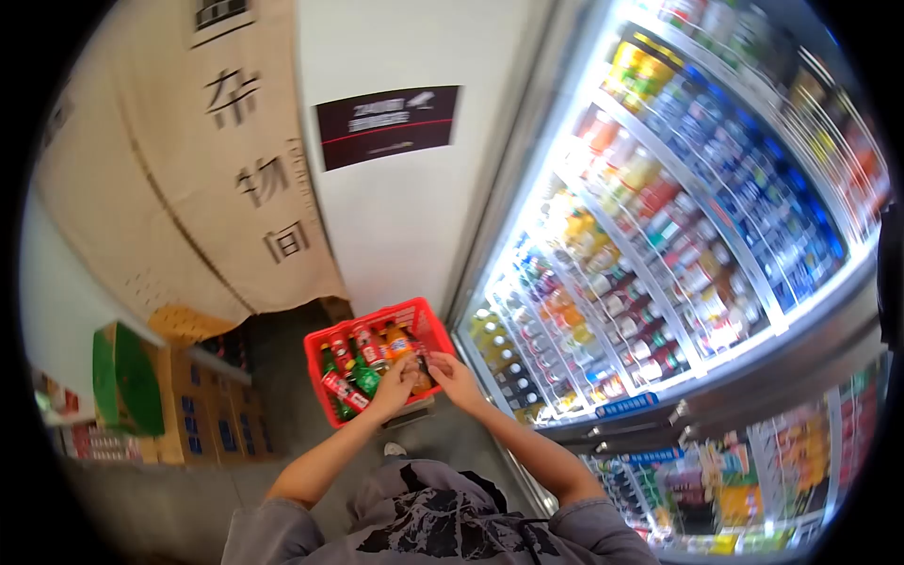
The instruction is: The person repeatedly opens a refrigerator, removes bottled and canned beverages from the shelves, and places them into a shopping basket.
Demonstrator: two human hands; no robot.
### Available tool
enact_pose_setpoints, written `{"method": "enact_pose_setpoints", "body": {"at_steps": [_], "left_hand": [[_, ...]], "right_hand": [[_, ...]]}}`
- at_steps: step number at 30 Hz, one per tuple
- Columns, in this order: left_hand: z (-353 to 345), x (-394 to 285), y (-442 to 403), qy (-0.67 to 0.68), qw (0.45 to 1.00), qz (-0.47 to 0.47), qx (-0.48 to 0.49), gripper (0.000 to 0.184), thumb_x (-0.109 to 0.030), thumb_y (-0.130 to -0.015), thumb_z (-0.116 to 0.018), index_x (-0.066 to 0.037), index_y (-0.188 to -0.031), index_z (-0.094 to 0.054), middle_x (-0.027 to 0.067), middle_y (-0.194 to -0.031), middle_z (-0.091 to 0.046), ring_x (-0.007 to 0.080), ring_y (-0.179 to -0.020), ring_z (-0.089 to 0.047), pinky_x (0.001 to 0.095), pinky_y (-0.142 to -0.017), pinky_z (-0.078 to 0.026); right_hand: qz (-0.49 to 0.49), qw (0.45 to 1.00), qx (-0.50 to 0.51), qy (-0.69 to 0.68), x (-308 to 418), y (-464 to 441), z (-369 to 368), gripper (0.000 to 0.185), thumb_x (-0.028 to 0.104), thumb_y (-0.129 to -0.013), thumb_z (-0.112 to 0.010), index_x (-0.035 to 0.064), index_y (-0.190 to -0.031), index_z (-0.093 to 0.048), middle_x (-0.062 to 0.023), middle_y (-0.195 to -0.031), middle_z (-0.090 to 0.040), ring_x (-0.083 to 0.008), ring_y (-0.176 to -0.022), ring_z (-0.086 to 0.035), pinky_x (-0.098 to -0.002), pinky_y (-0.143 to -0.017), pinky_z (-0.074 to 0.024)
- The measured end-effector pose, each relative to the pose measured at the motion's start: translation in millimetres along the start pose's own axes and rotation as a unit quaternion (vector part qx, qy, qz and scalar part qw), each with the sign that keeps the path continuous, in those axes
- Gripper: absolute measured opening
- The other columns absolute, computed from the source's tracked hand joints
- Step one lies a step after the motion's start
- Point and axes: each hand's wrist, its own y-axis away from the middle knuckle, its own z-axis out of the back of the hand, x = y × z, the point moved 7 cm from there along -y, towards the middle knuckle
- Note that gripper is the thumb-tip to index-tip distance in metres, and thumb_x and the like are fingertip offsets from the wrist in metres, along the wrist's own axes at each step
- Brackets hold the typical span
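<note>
A red plastic basket (433,325) stands in front of me, filled with several drink bottles. Green bottles (365,379) and bottles with red labels (369,347) lie on its left side, with an orange bottle (398,341) near the middle. My left hand (397,381) is over the basket's near side, its fingers pressed together. Close beside it on the right, my right hand (452,377) has its fingers bent at the basket's right edge. Whether either hand grips something is too small to make out.
A lit drinks cooler (612,407) with full shelves fills the right side. Cardboard boxes (202,410) and a green box (125,377) stand at the left. A beige cloth curtain (179,141) hangs beside a white wall (386,226) with a dark sign (388,125).
</note>
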Motion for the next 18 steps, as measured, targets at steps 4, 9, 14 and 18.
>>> {"method": "enact_pose_setpoints", "body": {"at_steps": [4,9,14,18], "left_hand": [[-69,-65,-25,0.063,0.992,-0.070,0.080,0.042,-0.008,-0.099,-0.050,-0.002,-0.139,-0.043,0.0103,-0.124,-0.056,0.0169,-0.110,-0.056,0.0310,-0.099,-0.045],[-152,-179,-20,0.056,0.979,-0.156,0.119,0.044,-0.014,-0.099,-0.050,-0.002,-0.141,-0.043,0.0136,-0.131,-0.055,0.0189,-0.113,-0.057,0.0306,-0.096,-0.045],[-226,-230,0,0.088,0.962,-0.208,0.155,0.042,-0.015,-0.099,-0.050,-0.002,-0.138,-0.046,0.0140,-0.129,-0.057,0.0199,-0.110,-0.058,0.0318,-0.092,-0.046],[-282,-226,32,0.114,0.951,-0.200,0.208,0.041,-0.015,-0.099,-0.050,-0.002,-0.138,-0.047,0.0137,-0.128,-0.057,0.0206,-0.109,-0.059,0.0316,-0.091,-0.046]], "right_hand": [[0.042,0.990,-0.112,-0.075,54,26,80,0.039,0.014,-0.098,-0.058,-0.0013,-0.132,-0.050,-0.0130,-0.121,-0.063,-0.0169,-0.113,-0.059,-0.0291,-0.098,-0.0448],[0.106,0.955,-0.257,-0.101,100,82,181,0.035,0.013,-0.098,-0.056,0.0018,-0.132,-0.052,-0.0114,-0.121,-0.063,-0.0164,-0.113,-0.059,-0.0281,-0.095,-0.0467],[0.147,0.926,-0.341,-0.066,149,164,239,0.035,0.015,-0.099,-0.056,0.0020,-0.131,-0.053,-0.0095,-0.120,-0.063,-0.0133,-0.109,-0.059,-0.0269,-0.092,-0.0461],[0.169,0.897,-0.407,-0.021,163,231,263,0.034,0.013,-0.098,-0.056,0.0017,-0.130,-0.054,-0.0091,-0.116,-0.064,-0.0132,-0.106,-0.060,-0.0275,-0.090,-0.0471]]}}
